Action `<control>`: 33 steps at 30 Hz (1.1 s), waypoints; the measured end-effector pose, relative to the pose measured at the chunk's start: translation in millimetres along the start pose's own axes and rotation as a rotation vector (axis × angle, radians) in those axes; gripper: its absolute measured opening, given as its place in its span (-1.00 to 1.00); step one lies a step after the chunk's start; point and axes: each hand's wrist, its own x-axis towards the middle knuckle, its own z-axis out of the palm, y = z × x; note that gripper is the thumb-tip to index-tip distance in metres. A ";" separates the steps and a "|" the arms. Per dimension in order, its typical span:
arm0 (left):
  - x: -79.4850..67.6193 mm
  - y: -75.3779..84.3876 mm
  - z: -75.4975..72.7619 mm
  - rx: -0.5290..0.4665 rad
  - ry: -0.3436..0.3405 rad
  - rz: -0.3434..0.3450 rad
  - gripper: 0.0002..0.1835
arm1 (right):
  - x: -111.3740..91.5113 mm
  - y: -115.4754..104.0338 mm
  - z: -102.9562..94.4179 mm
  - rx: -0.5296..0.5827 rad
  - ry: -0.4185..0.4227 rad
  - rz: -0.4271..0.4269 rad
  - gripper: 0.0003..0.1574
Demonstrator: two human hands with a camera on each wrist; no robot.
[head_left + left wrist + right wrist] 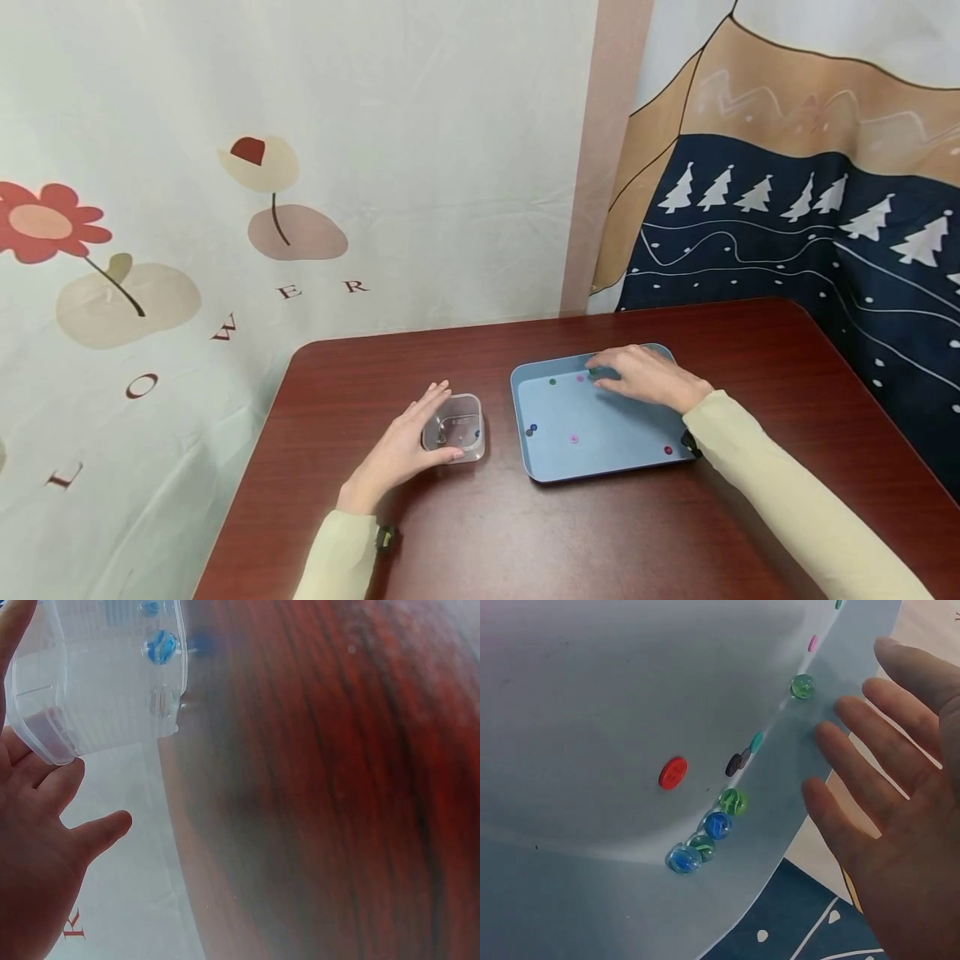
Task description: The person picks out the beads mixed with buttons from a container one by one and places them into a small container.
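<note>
A small clear plastic container (471, 455) stands on the table, with blue and clear marbles (161, 647) at its bottom. My left hand (401, 450) holds it from the left, thumb at the near side and fingers along the far side. Over the far rim of a blue tray (615, 450), my right hand (641, 372) hovers with spread fingers and nothing between them. Close to its fingertips lies a green marble (802, 686) against the tray wall. Further along that wall, blue and green marbles (718, 825) line up beside several small buttons (734, 764).
A red button (668, 450) lies near the tray's right front corner. Pink (574, 439) and green buttons (552, 382) are scattered over the tray floor. The reddish-brown wooden table (480, 533) meets a printed curtain (450, 167) at the back.
</note>
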 end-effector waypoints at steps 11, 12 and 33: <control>-0.7 0.8 0.4 -0.006 0.005 0.018 0.08 | 1.1 6.3 5.7 0.016 -0.038 0.030 -0.49; -0.7 0.6 0.6 -0.004 0.006 0.020 0.08 | 1.1 7.1 6.5 0.017 -0.037 0.030 -0.50; 0.0 -1.7 0.7 -0.006 0.014 0.020 0.08 | -0.5 15.7 22.3 -0.155 0.023 -0.060 -0.52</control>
